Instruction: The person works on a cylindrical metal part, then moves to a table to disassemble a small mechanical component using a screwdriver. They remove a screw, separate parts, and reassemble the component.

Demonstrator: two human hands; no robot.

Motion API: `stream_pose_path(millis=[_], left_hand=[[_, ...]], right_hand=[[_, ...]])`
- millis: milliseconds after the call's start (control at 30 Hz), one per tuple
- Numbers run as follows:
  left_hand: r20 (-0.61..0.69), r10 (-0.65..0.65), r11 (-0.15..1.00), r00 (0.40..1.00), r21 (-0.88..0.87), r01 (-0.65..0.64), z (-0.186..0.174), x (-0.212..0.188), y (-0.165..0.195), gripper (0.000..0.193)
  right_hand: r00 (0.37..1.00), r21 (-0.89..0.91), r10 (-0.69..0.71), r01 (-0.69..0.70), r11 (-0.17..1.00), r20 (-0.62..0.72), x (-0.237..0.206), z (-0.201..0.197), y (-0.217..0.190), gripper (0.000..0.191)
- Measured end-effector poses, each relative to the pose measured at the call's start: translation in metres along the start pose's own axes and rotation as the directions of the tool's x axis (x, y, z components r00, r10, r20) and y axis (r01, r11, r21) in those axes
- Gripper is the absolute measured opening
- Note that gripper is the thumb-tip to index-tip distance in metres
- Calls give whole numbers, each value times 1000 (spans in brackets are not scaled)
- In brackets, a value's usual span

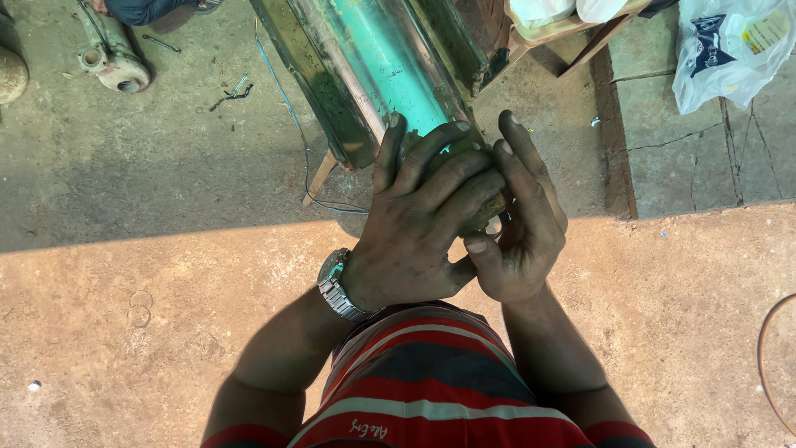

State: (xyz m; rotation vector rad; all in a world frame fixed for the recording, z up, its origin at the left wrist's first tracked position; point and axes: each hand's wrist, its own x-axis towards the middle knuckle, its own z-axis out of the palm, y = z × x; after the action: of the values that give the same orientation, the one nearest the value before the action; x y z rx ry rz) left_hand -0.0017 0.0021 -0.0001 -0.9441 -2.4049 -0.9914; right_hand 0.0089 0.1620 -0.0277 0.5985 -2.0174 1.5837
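A long teal-green metal cylinder (pixel 390 58) lies in a dark green trough-like cradle (pixel 319 91) and points toward me. Both my hands wrap its near end. My left hand (pixel 414 224), with a metal wristwatch on the wrist, covers the end from the left and top, fingers curled over it. My right hand (pixel 522 224) presses against the right side, fingers pointing up along the cylinder. The end of the cylinder is mostly hidden under my fingers. Both hands are dark with grease.
A grimy metal pump part (pixel 112 58) lies on the concrete at upper left, with small tools (pixel 232 91) beside it. A thin blue wire (pixel 290 116) trails down the floor. A white plastic bag (pixel 730 50) sits upper right beside a wooden stand (pixel 572 37). Reddish ground lies nearest me.
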Motion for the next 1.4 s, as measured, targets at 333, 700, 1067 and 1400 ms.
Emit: stream_pose_path(millis=[333, 700, 1067, 1400], left_hand=[[51, 14, 1000, 999, 11, -15, -6, 0, 1, 56], [23, -16, 1000, 1000, -25, 16, -8, 6, 8, 54], [5, -8, 1000, 1000, -10, 8, -5, 4, 8, 57], [9, -12, 1000, 1000, -15, 12, -4, 3, 8, 58]], right_hand=[[998, -86, -44, 40, 995, -38, 16, 8, -8, 56], [999, -5, -25, 25, 1000, -33, 20, 7, -8, 53], [999, 32, -21, 22, 999, -28, 21, 8, -6, 51], [999, 66, -37, 38, 997, -8, 22, 7, -4, 46]])
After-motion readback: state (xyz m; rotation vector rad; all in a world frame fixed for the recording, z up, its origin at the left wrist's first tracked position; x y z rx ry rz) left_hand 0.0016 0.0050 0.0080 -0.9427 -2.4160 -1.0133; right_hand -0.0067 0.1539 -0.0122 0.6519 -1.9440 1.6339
